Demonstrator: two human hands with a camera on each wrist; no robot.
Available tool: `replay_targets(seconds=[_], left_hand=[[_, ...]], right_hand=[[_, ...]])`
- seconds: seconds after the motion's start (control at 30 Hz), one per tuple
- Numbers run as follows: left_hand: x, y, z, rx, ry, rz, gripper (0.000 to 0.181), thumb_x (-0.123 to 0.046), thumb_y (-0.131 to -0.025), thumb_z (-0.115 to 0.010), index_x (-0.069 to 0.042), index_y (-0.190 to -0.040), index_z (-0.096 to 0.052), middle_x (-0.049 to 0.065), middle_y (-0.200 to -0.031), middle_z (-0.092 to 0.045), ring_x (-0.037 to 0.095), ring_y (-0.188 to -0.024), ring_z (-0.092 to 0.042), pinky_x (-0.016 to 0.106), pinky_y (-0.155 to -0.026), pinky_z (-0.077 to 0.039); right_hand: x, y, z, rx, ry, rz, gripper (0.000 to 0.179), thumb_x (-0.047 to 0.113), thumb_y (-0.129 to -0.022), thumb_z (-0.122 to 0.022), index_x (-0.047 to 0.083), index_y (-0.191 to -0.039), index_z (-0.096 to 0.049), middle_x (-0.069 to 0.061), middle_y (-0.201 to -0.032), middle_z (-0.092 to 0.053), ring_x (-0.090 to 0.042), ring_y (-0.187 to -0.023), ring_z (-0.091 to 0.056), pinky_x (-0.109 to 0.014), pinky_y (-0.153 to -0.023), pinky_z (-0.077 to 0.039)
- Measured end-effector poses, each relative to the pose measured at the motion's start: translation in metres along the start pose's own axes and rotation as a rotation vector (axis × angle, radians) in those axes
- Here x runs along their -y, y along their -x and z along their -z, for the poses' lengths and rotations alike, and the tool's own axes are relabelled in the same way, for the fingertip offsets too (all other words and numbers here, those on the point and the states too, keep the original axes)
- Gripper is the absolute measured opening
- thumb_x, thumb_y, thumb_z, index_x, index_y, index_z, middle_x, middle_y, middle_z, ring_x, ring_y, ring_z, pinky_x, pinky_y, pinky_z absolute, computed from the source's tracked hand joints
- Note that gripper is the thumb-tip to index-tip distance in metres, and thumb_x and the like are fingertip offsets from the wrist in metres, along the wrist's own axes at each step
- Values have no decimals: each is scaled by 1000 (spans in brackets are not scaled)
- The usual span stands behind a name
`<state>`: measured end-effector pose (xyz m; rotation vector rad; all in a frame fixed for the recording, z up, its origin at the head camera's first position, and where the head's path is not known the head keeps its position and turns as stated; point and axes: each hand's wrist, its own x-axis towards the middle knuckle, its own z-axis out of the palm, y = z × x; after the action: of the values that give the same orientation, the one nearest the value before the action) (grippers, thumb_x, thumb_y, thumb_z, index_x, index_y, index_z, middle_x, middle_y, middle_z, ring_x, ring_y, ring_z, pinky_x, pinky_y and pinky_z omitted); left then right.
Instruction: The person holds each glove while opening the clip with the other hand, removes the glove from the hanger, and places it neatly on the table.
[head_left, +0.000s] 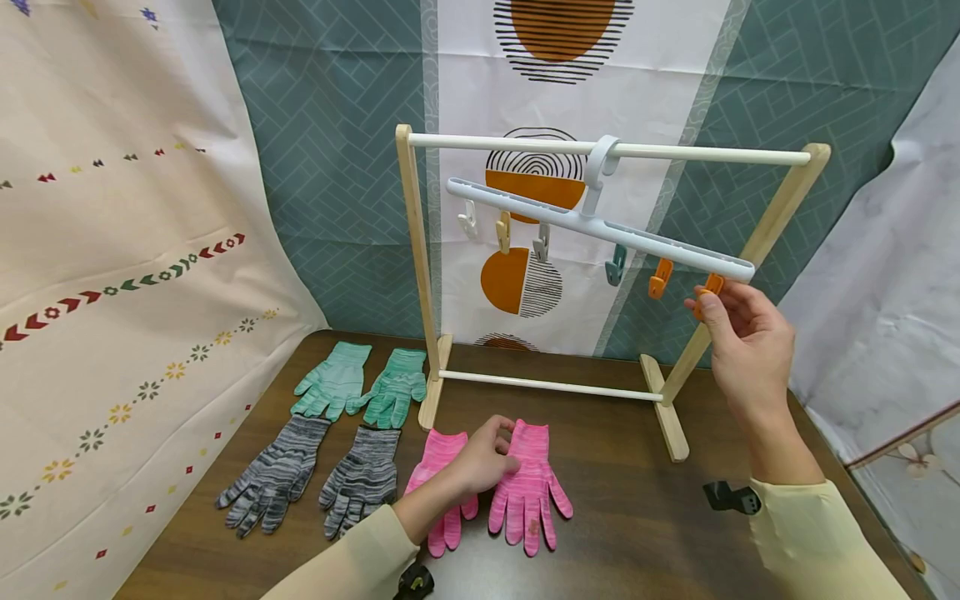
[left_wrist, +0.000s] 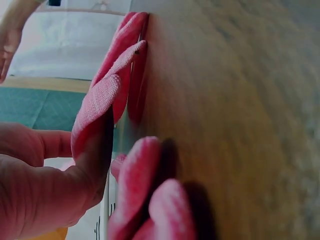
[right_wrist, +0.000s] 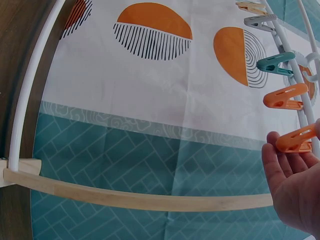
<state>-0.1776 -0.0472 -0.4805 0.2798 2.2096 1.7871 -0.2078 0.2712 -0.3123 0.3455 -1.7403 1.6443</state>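
Observation:
My right hand (head_left: 753, 346) pinches the outermost orange clip (right_wrist: 297, 140) at the low right end of a pale blue hanger (head_left: 675, 247). The hanger hooks over the top rail of a wooden rack (head_left: 423, 250) and tilts down to the right. On the table, my left hand (head_left: 483, 458) pinches the edge of a pink glove (head_left: 531, 475) near its cuff. In the left wrist view that glove's edge (left_wrist: 97, 100) is raised between thumb and fingers. The other pink glove (head_left: 442, 450) lies partly hidden under my left forearm.
Another orange clip (head_left: 660, 279), a teal clip (head_left: 616, 265), a grey clip (head_left: 542, 242), a yellow clip (head_left: 503, 232) and a white clip (head_left: 468, 219) hang along the hanger. Green gloves (head_left: 337, 379) and grey striped gloves (head_left: 281, 471) lie at the table's left.

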Motion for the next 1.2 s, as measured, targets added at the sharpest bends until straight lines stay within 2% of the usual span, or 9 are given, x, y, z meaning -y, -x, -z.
replay_targets(seconds=[0.5, 0.77, 0.9, 1.07, 1.2], left_hand=[[0, 4, 6, 4, -60, 44, 56, 11, -86, -71, 6, -136, -47, 16, -96, -63, 22, -81, -63, 31, -67, -53], [-2, 8, 9, 53, -80, 98, 62, 6, -89, -72, 9, -142, -42, 14, -98, -64, 23, -73, -68, 37, -55, -59], [-7, 11, 12, 73, -92, 116, 64, 3, -91, -73, 8, -146, -39, 14, -98, -62, 23, -69, -68, 39, -52, -60], [-13, 16, 17, 77, -139, 108, 64, -1, -95, -74, 8, -148, -40, 14, -99, -62, 24, -67, -67, 40, -50, -60], [-16, 19, 21, 85, -193, 90, 63, -5, -97, -74, 8, -149, -40, 12, -98, -63, 27, -59, -68, 40, -49, -59]], right_hand=[[0, 0, 0, 2, 22, -5, 28, 6, -100, -74, -4, -126, -71, -12, -112, -77, -16, -94, -76, -19, -90, -56], [-2, 1, 0, 2, -8, 3, 30, 3, -100, -73, -8, -128, -69, -15, -112, -76, -15, -92, -76, -20, -89, -57], [-2, 1, 0, 5, -12, 9, 34, 1, -100, -72, -4, -133, -69, -13, -112, -76, -15, -93, -76, -20, -89, -57], [-2, 3, 1, 4, 18, 10, 36, 1, -100, -71, -2, -136, -68, -10, -113, -76, -15, -95, -75, -19, -91, -56], [-3, 4, 2, 6, 44, 18, 37, 0, -100, -71, -1, -137, -67, -10, -115, -75, -16, -98, -75, -19, -92, -55]])
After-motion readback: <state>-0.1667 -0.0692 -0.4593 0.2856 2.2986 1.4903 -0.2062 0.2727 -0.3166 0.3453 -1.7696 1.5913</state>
